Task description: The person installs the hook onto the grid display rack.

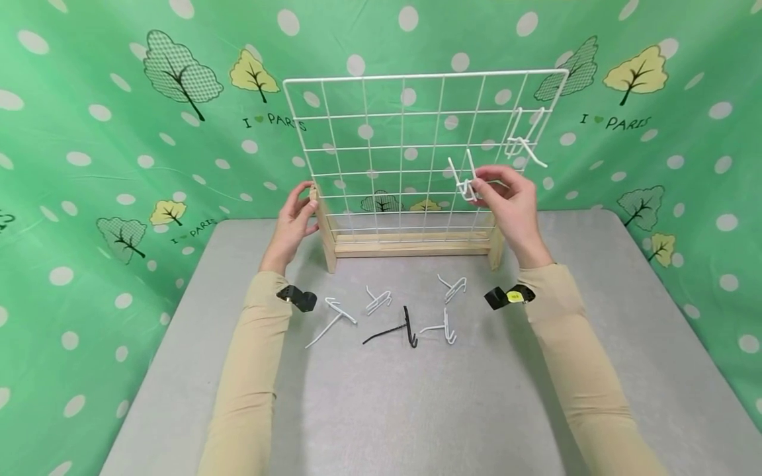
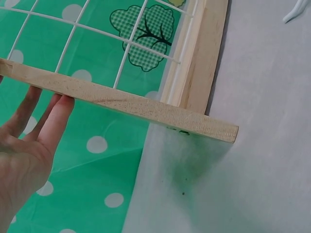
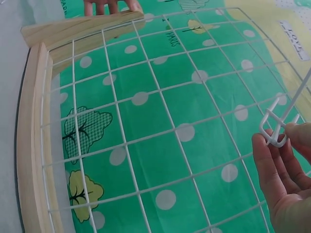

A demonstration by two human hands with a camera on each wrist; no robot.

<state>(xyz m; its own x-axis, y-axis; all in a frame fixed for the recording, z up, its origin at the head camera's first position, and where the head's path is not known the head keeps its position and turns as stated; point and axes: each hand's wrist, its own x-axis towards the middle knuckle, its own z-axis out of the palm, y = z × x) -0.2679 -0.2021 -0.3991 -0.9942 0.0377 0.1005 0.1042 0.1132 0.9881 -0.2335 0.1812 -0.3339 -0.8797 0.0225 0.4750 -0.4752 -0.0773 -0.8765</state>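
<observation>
My left hand [image 1: 292, 221] holds the upper end of the wooden side post [image 2: 116, 104] of a white wire grid rack [image 1: 401, 173]. Its fingertips press on the post's outer face in the left wrist view. A white double-pronged wire hook [image 1: 465, 188] is pinched between the thumb and fingers of my right hand [image 1: 510, 205]. That hook is held in front of the grid's right half, prongs pointing up. Seen from the right wrist, the hook [image 3: 276, 141] overlaps the grid's wires. Another white hook [image 1: 519, 142] hangs on the grid at the upper right.
Several loose hooks lie on the grey table [image 1: 405, 410] before the rack: a black one [image 1: 407, 325], a long white one [image 1: 339, 312] and smaller white ones, such as one near the right [image 1: 455, 289]. A green dotted cloth [image 1: 119, 172] hangs behind.
</observation>
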